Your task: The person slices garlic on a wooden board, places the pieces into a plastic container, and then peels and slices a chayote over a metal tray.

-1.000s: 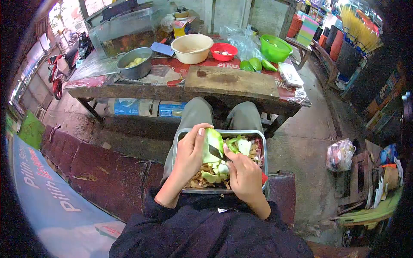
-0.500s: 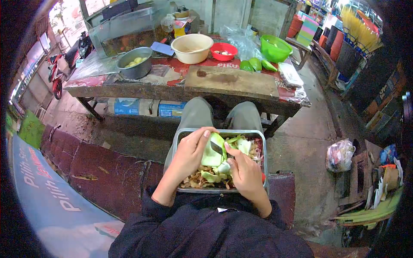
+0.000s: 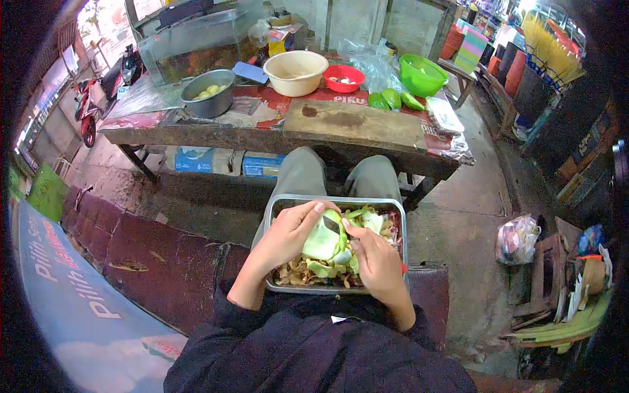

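Over a metal tray (image 3: 401,275) on my lap, my left hand (image 3: 291,230) holds a pale green, partly peeled vegetable (image 3: 320,242). My right hand (image 3: 377,257) is closed on a knife, whose dark blade (image 3: 331,224) lies against the green skin at the vegetable's right side. A strip of peel (image 3: 341,242) hangs beside the cut. Brown and green peelings (image 3: 308,274) fill the tray below both hands. Most of the knife's handle is hidden in my right hand; a red bit shows by it.
Ahead stands a low table (image 3: 229,136) with a grey pot (image 3: 208,93), cream basin (image 3: 295,73), red bowl (image 3: 343,78), green basin (image 3: 422,75), green vegetables (image 3: 391,99) and wooden board (image 3: 354,124). A plastic bag (image 3: 517,240) lies on the floor at right.
The blade has shifted slightly up along the vegetable, and a longer strip of green peel now hangs at its right side. Both hands stay in nearly the same place.
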Tool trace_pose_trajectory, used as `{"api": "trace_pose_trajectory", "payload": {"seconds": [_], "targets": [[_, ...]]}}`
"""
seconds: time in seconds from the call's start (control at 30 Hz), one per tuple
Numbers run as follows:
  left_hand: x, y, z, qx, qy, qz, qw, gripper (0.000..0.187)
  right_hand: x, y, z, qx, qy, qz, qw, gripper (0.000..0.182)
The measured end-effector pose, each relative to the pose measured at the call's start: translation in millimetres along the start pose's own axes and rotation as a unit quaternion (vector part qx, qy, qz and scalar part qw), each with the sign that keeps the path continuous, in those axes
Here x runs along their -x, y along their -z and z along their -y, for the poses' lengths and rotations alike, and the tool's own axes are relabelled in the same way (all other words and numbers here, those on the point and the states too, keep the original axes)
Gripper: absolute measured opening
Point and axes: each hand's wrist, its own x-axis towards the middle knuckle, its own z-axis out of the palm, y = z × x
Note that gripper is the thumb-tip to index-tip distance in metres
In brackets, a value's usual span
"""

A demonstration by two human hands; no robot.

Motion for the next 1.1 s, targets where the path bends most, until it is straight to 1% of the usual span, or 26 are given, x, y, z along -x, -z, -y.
{"api": "trace_pose_trajectory", "payload": {"seconds": [0.03,0.07,0.1,0.13,0.17,0.2,0.27,0.3,0.37,0.4,0.43,0.47,0.5,0.6,0.67,0.7,0.77,0.8,0.87,0.9,0.93,1.0,1.07,1.1], "targets": [[0,1,2,0.000,0.000,0.000,1.000,0.038,1,-1,-3,-0.033,-0.001,-0.002,0.999,0.029],[-1,3,7,0.008,-0.003,0.030,1.000,0.039,2,-2,-5,-0.067,-0.003,-0.003,0.998,0.027],[-1,4,10,0.015,-0.006,0.059,0.998,0.039,2,0,-6,-0.067,-0.003,-0.002,0.998,0.027],[-1,4,11,0.016,-0.004,0.060,0.998,0.039,2,2,-6,-0.100,-0.023,0.021,0.994,0.025],[-2,5,12,0.042,-0.007,0.082,0.996,0.040,3,4,-6,-0.133,-0.042,0.044,0.989,0.022],[-3,6,13,0.067,-0.011,0.104,0.992,0.041,3,5,-7,-0.134,-0.043,0.045,0.989,0.022],[-5,7,17,0.078,-0.021,0.116,0.990,0.041,3,7,-9,-0.154,-0.080,0.107,0.979,0.023],[-6,8,18,0.089,-0.033,0.127,0.987,0.042,2,9,-6,-0.153,-0.081,0.107,0.979,0.023],[-7,9,18,0.092,-0.026,0.138,0.986,0.041,1,15,3,-0.143,-0.120,0.122,0.975,0.025],[-7,9,18,0.096,-0.019,0.149,0.984,0.041,1,14,2,-0.142,-0.121,0.122,0.975,0.025],[-7,9,18,0.097,-0.019,0.149,0.984,0.041,3,12,0,-0.141,-0.101,0.115,0.978,0.025],[-8,10,18,0.095,-0.025,0.154,0.983,0.041,4,11,-2,-0.140,-0.080,0.108,0.981,0.026],[-8,10,18,0.092,-0.033,0.158,0.983,0.042,5,9,-3,-0.140,-0.081,0.108,0.981,0.026],[-10,8,23,0.081,-0.054,0.151,0.984,0.042,5,5,-5,-0.161,-0.062,0.089,0.981,0.024],[-10,7,25,0.088,-0.047,0.150,0.984,0.042,4,2,-5,-0.149,-0.046,0.064,0.986,0.022],[-10,7,26,0.096,-0.041,0.149,0.983,0.042,4,1,-5,-0.149,-0.046,0.064,0.986,0.022],[-7,6,19,0.084,-0.030,0.146,0.985,0.042,4,-1,-4,-0.158,-0.115,0.080,0.978,0.019],[-6,6,16,0.072,-0.021,0.141,0.987,0.043,4,-3,-6,-0.158,-0.115,0.079,0.978,0.019],[-6,6,14,0.067,-0.009,0.145,0.987,0.043,5,-8,-9,-0.163,-0.071,0.032,0.983,0.017],[-6,7,14,0.063,0.002,0.150,0.987,0.043,5,-7,-10,-0.163,-0.071,0.031,0.984,0.017],[-7,6,17,0.063,0.001,0.151,0.987,0.043,5,-6,-11,-0.174,-0.087,0.050,0.980,0.015],[-9,2,28,0.091,-0.048,0.160,0.982,0.043,5,-7,-14,-0.186,-0.104,0.068,0.975,0.014],[-9,2,32,0.105,-0.051,0.165,0.979,0.044,2,-13,-22,-0.322,-0.041,0.045,0.945,0.012],[-10,2,31,0.121,-0.055,0.170,0.976,0.044,2,-14,-24,-0.322,-0.040,0.045,0.945,0.012]]}}
